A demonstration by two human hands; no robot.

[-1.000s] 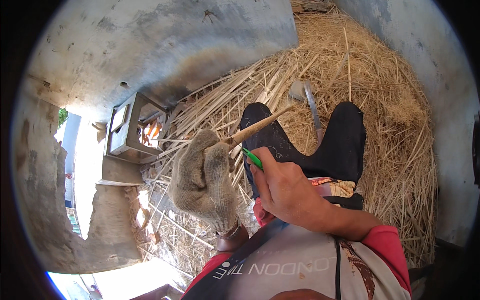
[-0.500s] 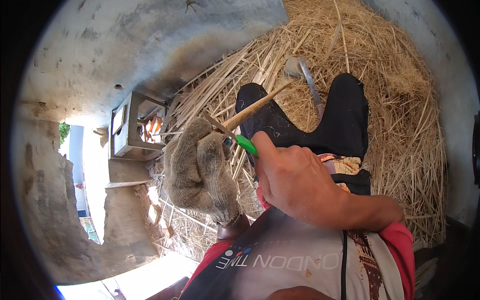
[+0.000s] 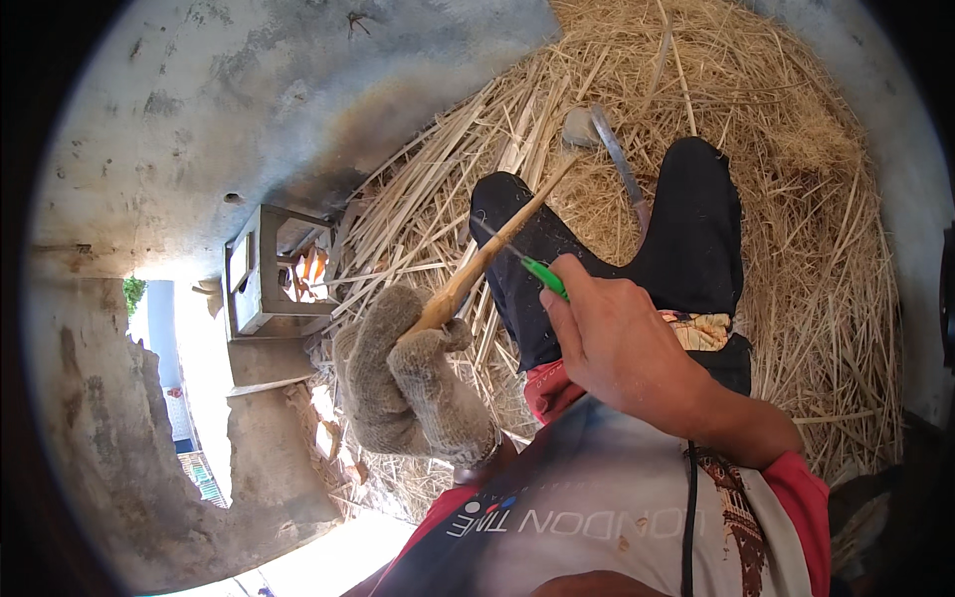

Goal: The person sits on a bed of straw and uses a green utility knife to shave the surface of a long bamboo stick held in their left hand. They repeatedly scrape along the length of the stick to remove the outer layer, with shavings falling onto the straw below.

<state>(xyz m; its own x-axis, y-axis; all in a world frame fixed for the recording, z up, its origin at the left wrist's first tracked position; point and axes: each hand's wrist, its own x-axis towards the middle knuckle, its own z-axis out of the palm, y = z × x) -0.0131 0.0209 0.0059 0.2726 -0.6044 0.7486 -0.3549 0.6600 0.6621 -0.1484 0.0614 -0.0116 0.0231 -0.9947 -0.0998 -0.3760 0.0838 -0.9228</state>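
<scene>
My left hand (image 3: 403, 383) wears a thick grey knitted glove and is closed round the lower end of a pale, tapered wooden stick (image 3: 460, 286). The stick slants up and to the right, over my thigh, its thin end pointing away from me. In my bare right hand (image 3: 632, 343) is a small knife with a green handle (image 3: 545, 278), gripped in closed fingers. Its narrow blade lies across the stick about midway along, pointing up and left. Whether the edge touches the wood I cannot tell.
Straw and split strips (image 3: 806, 259) cover the floor around my legs. Beyond my knees lie a curved-bladed tool (image 3: 619, 154) and a grey stone (image 3: 580, 127). At left stands a box-like frame (image 3: 261, 284) by a broken wall opening. A stained wall (image 3: 288, 80) rises behind.
The knife has moved from beside the glove up along the stick, away from my left hand. My left hand has shifted slightly down and right, and more bare wood shows.
</scene>
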